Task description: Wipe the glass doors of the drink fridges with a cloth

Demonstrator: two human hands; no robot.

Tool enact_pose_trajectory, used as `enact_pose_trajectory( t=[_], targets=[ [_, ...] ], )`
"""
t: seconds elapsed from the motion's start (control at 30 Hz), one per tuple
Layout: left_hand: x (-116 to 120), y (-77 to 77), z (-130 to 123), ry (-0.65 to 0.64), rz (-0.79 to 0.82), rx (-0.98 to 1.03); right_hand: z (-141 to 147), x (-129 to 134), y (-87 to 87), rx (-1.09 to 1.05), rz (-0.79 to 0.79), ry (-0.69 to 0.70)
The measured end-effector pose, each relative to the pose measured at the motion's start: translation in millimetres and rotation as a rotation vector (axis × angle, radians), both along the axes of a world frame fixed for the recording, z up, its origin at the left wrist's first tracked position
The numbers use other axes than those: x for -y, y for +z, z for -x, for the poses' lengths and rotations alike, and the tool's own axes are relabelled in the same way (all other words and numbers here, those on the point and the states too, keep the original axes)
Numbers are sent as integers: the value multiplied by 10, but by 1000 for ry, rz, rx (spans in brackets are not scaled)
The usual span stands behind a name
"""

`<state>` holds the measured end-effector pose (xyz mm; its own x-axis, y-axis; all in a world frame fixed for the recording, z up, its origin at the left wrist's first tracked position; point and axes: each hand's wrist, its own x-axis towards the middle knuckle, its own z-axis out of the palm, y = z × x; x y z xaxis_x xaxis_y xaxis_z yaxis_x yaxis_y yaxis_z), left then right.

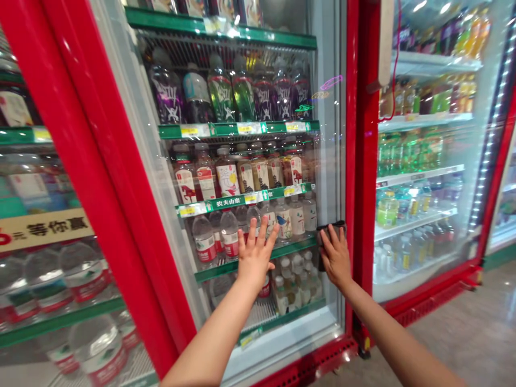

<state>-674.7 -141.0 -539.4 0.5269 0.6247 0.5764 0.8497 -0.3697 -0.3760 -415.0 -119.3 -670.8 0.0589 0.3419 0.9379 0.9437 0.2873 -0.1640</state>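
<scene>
My left hand [255, 256] lies flat with its fingers spread, against the glass door [328, 172] of a red-framed drinks fridge. Under my right hand [337, 259] is a dark grey cloth [321, 260], pressed to the glass near the door's right frame. The cloth's edges show beside and above the fingers, while the palm covers its middle. Through the glass, water bottles [230, 236] stand behind and left of my left hand. Small clear bottles [298, 285] stand on the shelf below, between my two forearms.
Green-edged shelves [242, 129] hold rows of dark, green and labelled bottles behind the glass. A red door frame [121, 177] slants along the left, with another fridge beyond it. To the right stands a lit fridge with white shelves [419, 174]. Grey floor [451, 333] shows at lower right.
</scene>
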Motion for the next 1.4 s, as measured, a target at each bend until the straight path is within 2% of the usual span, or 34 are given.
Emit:
enact_pose_trajectory(
  t=[0.07, 0.13, 0.17, 0.23, 0.3, 0.37, 0.4, 0.47, 0.57, 0.63, 0.7, 0.73, 0.8, 0.87, 0.9, 0.97, 1.1, 1.13, 1.2, 1.27, 1.33, 1.4],
  targets=[
    [4, 4, -14, -1, 2, 3, 221, -67, 279, -92, -25, -34],
    [29, 27, -40, -1, 11, 6, 509, -46, 390, -85, -4, -37],
    [49, 44, -46, -1, 17, 7, 619, 3, 365, -35, 17, -19],
    [96, 82, -15, -14, 29, -3, 683, 145, 197, 158, 71, 64],
    [152, 115, 102, -38, 32, -37, 533, 279, -5, 400, 129, 171],
    [212, 132, 307, -48, 22, -74, 297, 330, -99, 478, 150, 190],
    [242, 134, 431, -41, 12, -82, 209, 320, -80, 446, 146, 166],
    [298, 128, 682, -14, -10, -76, 197, 252, 72, 299, 123, 89],
    [355, 113, 957, 16, -23, -58, 608, 158, 363, 99, 88, 4],
    [370, 109, 1038, 28, -16, -46, 970, 167, 404, 82, 82, 3],
    [369, 108, 1055, 37, -5, -37, 1176, 229, 265, 187, 103, 61],
    [364, 108, 1052, 39, 0, -38, 1185, 267, 149, 268, 120, 107],
    [345, 102, 1042, 36, 5, -43, 1035, 332, -89, 410, 155, 195],
    [320, 89, 1040, 36, 7, -49, 802, 347, -214, 431, 157, 218],
    [307, 80, 1043, 39, 9, -51, 719, 331, -206, 388, 147, 197],
    [286, 59, 1052, 45, 19, -53, 718, 265, -60, 242, 110, 124],
    [276, 28, 1049, 42, 35, -41, 1299, 170, 323, 74, 54, 70],
    [280, 26, 1043, 42, 37, -37, 1449, 182, 347, 87, 57, 84],
    [292, 34, 1033, 40, 44, -34, 1589, 247, 283, 190, 88, 145],
    [312, 59, 1043, 33, 50, -37, 1469, 329, 143, 410, 150, 262],
    [342, 93, 1085, 11, 51, -53, 1175, 381, 48, 652, 225, 381],
    [387, 118, 1161, -22, 49, -80, 902, 378, 83, 710, 268, 387]
  ],
)
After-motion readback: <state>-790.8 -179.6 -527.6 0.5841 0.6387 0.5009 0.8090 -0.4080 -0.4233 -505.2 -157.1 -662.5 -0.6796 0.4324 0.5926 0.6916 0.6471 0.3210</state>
